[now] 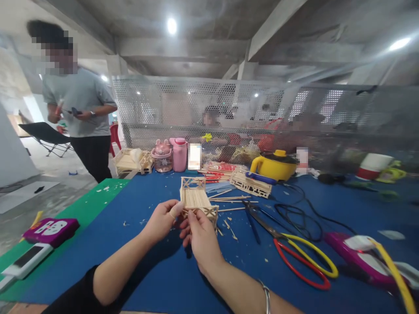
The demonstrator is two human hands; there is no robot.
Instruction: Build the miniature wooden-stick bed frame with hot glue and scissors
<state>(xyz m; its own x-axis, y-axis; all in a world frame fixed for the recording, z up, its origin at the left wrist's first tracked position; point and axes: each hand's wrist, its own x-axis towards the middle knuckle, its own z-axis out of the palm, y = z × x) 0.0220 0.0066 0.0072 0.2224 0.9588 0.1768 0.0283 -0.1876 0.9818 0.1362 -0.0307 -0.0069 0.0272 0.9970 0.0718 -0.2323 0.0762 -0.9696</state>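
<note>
A small model bed made of thin wooden sticks (196,197) hangs just above the blue table cover (157,270), held by both hands at its near end. My left hand (162,220) pinches the near left edge with thumb and fingers. My right hand (200,237) grips the near right corner next to a cross-braced end frame. The far end frame of the model points away from me.
Loose sticks (229,199), another stick frame (250,184), black scissors (258,218), red and yellow rings (307,261), a black cable (301,213) and a yellow pot (275,165) lie to the right. Pink bottles (179,155) stand at the back. A person in grey (81,113) stands at the left.
</note>
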